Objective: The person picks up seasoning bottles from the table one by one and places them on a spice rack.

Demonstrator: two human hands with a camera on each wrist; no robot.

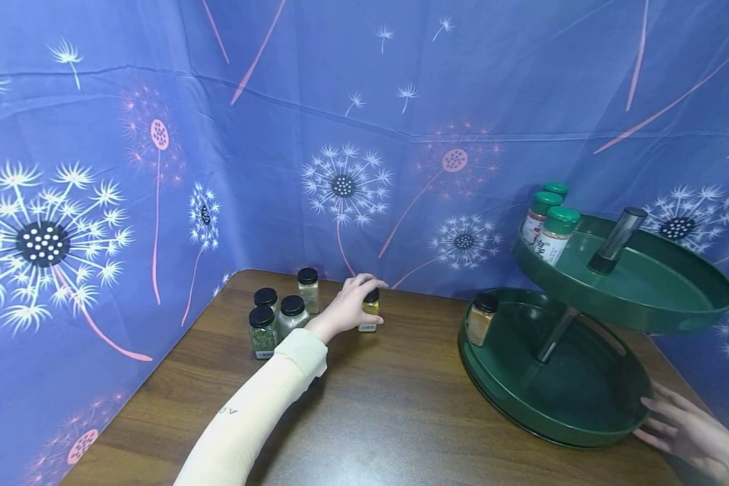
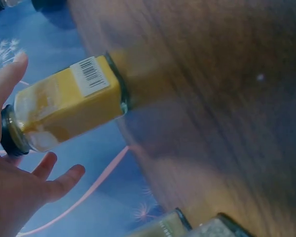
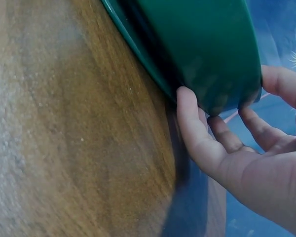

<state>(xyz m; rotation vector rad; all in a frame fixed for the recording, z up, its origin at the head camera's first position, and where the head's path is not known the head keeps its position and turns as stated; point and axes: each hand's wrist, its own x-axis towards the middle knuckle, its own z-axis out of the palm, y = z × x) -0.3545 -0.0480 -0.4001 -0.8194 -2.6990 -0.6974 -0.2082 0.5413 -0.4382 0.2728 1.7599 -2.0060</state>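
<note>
A small square jar of yellow spice with a black cap stands on the table near its back edge. My left hand reaches around its cap, thumb on one side and fingers spread on the other; two fingertips extend past the jar. On the right is a green two-tier round rack; my right hand touches the outer wall of its lower tray with extended fingertips. One black-capped jar of tan spice sits at the left side of that lower tray.
Several black-capped spice jars cluster on the table's left, close to my left forearm. Three green-capped shakers stand at the left of the upper tray. A blue dandelion-print cloth hangs behind the wooden table.
</note>
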